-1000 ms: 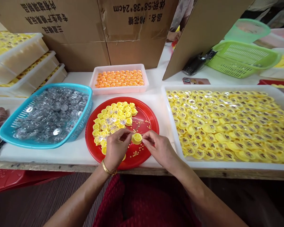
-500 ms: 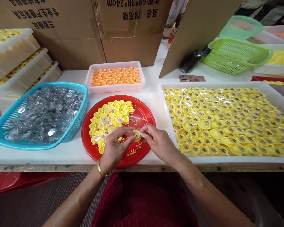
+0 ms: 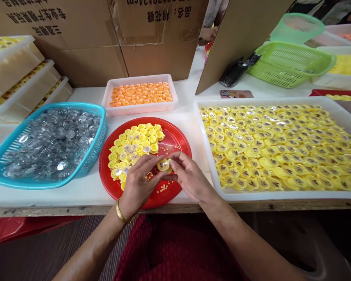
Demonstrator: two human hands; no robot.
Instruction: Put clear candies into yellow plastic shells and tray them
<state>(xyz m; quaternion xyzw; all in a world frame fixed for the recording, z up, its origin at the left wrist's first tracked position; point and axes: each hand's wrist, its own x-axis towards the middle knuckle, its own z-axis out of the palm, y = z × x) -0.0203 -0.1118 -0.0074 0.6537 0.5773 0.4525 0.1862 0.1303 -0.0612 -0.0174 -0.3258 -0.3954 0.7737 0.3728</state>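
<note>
Between my two hands is a small round yellow plastic cup (image 3: 163, 165), held up over the red plate (image 3: 179, 146). My left hand (image 3: 142, 178) pinches it from the left with thumb and fingers. From the right, the thumb and fingers of my right hand (image 3: 189, 175) close on its edge. Many similar yellow cups (image 3: 128, 146) lie crowded on the left of the plate, some with clear discs on top. Tiny yellow pellets (image 3: 163, 189) are scattered over the plate's bare right side.
Left stands a blue basket (image 3: 87, 166) of clear plastic discs, before stacked white bins (image 3: 32, 70). Behind the plate is a tray (image 3: 140, 108) of orange cups. A large white tray (image 3: 206, 150) of yellow cups lies right. Cardboard (image 3: 160, 58) stands behind; a green basket (image 3: 292, 64) is back right.
The yellow cup has turned to face upward more and shifted slightly left. My right fingers have moved left, closer around its edge. The whole view has shifted a little.
</note>
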